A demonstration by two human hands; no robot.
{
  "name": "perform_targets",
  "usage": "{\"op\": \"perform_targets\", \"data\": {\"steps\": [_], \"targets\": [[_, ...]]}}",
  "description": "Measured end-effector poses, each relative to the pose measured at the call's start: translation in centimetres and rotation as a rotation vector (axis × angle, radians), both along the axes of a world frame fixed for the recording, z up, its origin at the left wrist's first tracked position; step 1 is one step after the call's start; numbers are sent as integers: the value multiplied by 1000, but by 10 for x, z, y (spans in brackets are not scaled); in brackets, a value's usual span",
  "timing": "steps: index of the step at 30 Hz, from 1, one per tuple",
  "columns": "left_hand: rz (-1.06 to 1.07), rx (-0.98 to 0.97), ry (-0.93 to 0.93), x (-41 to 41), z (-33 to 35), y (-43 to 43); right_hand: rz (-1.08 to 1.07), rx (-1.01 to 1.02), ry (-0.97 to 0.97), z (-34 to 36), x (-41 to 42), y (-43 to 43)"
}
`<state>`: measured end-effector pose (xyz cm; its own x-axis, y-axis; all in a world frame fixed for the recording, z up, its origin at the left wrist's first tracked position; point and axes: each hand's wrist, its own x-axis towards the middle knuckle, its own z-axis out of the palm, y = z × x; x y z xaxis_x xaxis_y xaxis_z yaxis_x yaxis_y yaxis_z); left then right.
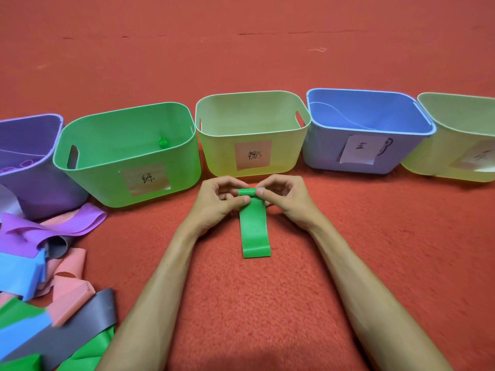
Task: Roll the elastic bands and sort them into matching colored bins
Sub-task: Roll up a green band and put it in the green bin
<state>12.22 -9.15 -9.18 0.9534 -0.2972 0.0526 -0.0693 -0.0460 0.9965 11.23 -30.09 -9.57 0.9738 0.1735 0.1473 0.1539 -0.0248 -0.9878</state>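
While the green elastic band (255, 231) lies lengthwise on the red carpet (294, 303), its far end is curled into a small roll just in front of the pale yellow bin (219, 156). The left hand (214, 199) and the right hand (286, 196) each pinch that roll, thumbs on top and fingers curled behind it. To the left stands the green bin (93, 183), with one rolled green band (162, 142) on its floor. A pile of loose bands (40, 263) in purple, pink, blue, grey and green lies at the far left.
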Motion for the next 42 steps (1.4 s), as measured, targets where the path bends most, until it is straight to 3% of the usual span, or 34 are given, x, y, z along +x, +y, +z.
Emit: {"op": "perform_targets", "data": {"steps": [42], "targets": [[-24,21,-8,-1,-3,0,4,-21,54,4,-5,-2]]}}
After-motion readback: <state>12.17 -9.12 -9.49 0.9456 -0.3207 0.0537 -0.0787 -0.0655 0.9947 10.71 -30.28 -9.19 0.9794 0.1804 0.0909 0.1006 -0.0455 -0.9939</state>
